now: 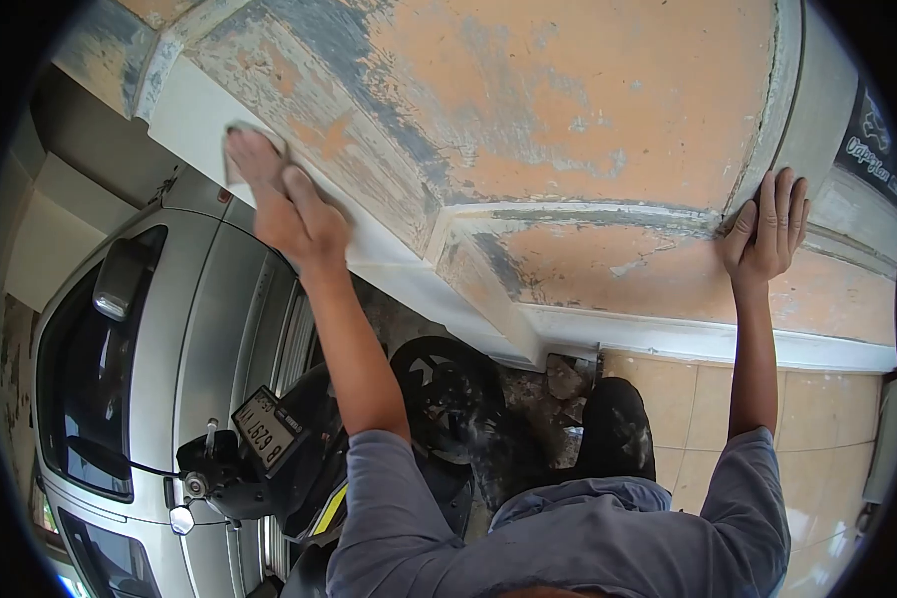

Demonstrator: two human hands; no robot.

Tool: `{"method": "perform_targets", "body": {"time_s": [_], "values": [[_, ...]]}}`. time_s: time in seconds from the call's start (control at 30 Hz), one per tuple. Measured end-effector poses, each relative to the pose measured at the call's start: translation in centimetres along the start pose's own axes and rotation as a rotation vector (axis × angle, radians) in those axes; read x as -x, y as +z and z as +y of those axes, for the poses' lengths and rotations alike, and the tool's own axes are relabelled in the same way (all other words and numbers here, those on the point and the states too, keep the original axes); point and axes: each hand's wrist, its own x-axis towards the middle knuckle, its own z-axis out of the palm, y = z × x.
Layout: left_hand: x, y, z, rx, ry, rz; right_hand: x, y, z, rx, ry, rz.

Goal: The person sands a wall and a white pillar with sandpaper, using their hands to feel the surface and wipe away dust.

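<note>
My left hand (294,204) presses a small flat pad (237,164), its fingers over it, against the white edge strip (194,115) at the upper left. The pad is mostly covered by the fingers, so its kind is hard to tell. Beside the strip runs a surface with worn orange and grey paint (568,100). On the right, my right hand (767,229) lies flat with fingers stretched on the grey frame (792,130) where it meets the orange panel, holding nothing.
A silver car (194,299) stands at the left. Below my left arm is a motorcycle with a number plate (267,431). Broken rubble (566,379) lies near my knee, and beige floor tiles (708,399) are at the lower right. A dark sticker (872,140) is at the far right.
</note>
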Motion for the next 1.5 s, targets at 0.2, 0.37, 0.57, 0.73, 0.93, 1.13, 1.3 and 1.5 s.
{"method": "perform_targets", "body": {"time_s": [0.2,0.37,0.57,0.73,0.93,1.13,1.3,1.5], "values": [[12.2,1.3,0.7,0.139,-0.034,-0.017,0.1,0.2,-0.2,-0.003,0.014,0.017],[9.2,0.5,-0.4,0.048,-0.078,-0.028,0.0,0.1,-0.1,-0.026,-0.008,0.003],[6.7,-0.5,-2.8,0.048,-0.242,0.035,0.3,0.1,0.0,-0.036,0.01,0.0],[16.8,0.6,-1.6,0.111,-0.356,0.012,0.5,-0.3,0.4,-0.067,-0.001,-0.025],[3.1,-0.9,-3.7,0.277,-0.609,0.122,0.4,-0.1,0.4,-0.095,-0.013,0.006],[12.4,-0.5,-2.6,0.051,-0.27,-0.026,0.7,-0.1,0.4,-0.091,0.025,0.005],[-7.6,-1.4,-3.1,0.25,-0.237,0.074,0.5,-0.2,0.2,-0.092,-0.003,0.013],[9.4,0.9,0.1,0.073,-0.062,-0.002,0.7,0.0,0.2,-0.061,0.042,0.033]]}}
